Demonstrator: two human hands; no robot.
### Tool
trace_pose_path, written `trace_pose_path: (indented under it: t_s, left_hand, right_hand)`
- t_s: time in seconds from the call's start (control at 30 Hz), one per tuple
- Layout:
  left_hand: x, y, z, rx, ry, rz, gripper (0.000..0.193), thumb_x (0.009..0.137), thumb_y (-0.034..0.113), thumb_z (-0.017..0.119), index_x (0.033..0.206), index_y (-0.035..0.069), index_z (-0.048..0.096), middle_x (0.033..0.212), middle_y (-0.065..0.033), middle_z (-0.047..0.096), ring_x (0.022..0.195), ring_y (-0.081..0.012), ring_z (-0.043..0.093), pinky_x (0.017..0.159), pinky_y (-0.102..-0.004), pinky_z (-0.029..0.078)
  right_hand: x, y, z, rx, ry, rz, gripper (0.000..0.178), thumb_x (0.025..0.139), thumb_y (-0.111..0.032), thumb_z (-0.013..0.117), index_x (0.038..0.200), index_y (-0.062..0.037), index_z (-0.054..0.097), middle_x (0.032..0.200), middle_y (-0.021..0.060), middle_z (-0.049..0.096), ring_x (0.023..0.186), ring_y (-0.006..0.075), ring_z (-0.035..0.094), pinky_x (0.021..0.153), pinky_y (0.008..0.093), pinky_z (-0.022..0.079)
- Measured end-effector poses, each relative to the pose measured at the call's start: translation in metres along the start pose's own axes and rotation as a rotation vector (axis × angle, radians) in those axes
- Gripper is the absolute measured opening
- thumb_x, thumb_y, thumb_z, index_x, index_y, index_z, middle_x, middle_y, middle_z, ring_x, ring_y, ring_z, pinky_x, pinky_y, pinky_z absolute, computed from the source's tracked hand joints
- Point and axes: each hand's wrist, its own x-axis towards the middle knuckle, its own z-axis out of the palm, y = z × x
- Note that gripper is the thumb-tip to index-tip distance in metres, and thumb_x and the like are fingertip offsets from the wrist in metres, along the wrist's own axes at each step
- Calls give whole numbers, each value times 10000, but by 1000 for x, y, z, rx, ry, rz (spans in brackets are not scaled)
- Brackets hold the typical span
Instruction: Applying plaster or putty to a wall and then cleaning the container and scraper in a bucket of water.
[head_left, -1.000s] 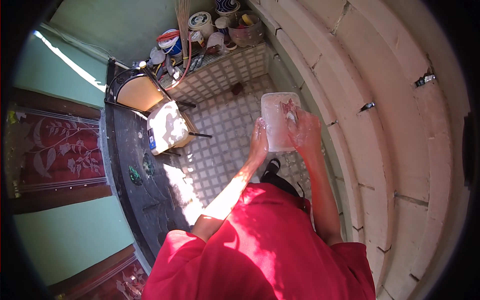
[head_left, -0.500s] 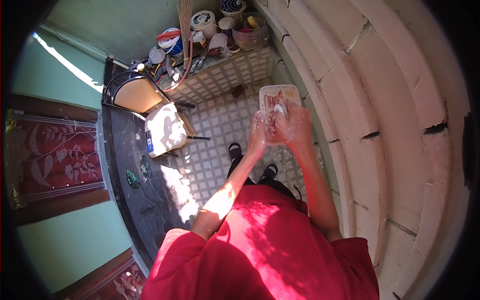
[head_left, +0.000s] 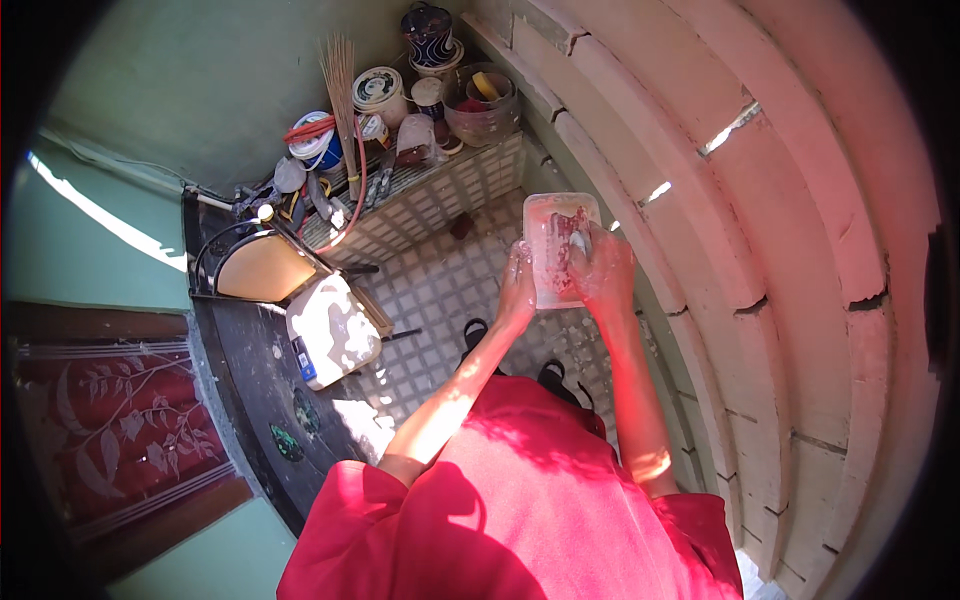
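A pale, translucent rectangular plastic tub is held up in front of me above the tiled floor. Reddish-white, smeared matter covers its inside. My left hand grips the tub's left side, its fingers spotted with white residue. Over the tub's right half, my right hand is closed round a small whitish-grey object, which touches the reddish matter. Most of that object is hidden by the fingers, so its kind cannot be made out.
A chair with a tan back and a sunlit seat stands left. Beyond it, a tiled ledge carries buckets, a stick broom, a red hose and a clear bowl. A stepped, cracked wall curves along the right.
My view has turned, so the chair and ledge sit farther left. The tub and both hands appear slightly lower, and the right hand with its object has shifted a little over the tub.
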Motion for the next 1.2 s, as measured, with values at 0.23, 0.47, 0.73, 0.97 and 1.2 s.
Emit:
trace_pose_path:
  t_s: [0.23,0.47,0.73,0.97,1.2]
  left_hand:
    - [41,37,-31,73,-102,36,497,1007,311,306,1355,-41,337,1382,-169,392,1292,-214,344,1074,-306,244]
    - [75,52,-56,25,-180,53,453,1012,292,308,1300,-49,388,1294,-122,452,1191,-160,396,1029,-290,290]
    - [110,53,-80,102,-165,64,424,1009,276,311,1272,-37,422,1241,-142,499,1153,-182,433,1008,-293,303]
    - [119,59,-80,160,-137,70,412,1012,265,289,1266,-29,426,1223,-139,504,1138,-180,437,1002,-297,309]
    - [129,48,-76,95,-232,84,402,1012,252,302,1273,-31,419,1220,-129,503,1142,-178,433,1007,-295,306]
  right_hand:
    - [34,-32,0,68,166,48,241,732,-169,547,852,33,605,772,269,597,774,454,574,691,501,457]
    - [72,-34,29,-118,114,51,238,730,-170,531,832,35,595,778,264,594,786,449,571,689,501,457]
    - [95,-25,57,97,84,162,259,711,-186,549,815,48,589,763,269,567,770,444,577,657,458,449]
    - [109,15,65,259,47,254,230,749,-116,563,892,56,618,665,58,580,662,93,513,613,305,433]
    - [118,33,62,245,-8,294,252,726,-131,563,893,48,624,704,136,589,678,203,565,635,353,442]
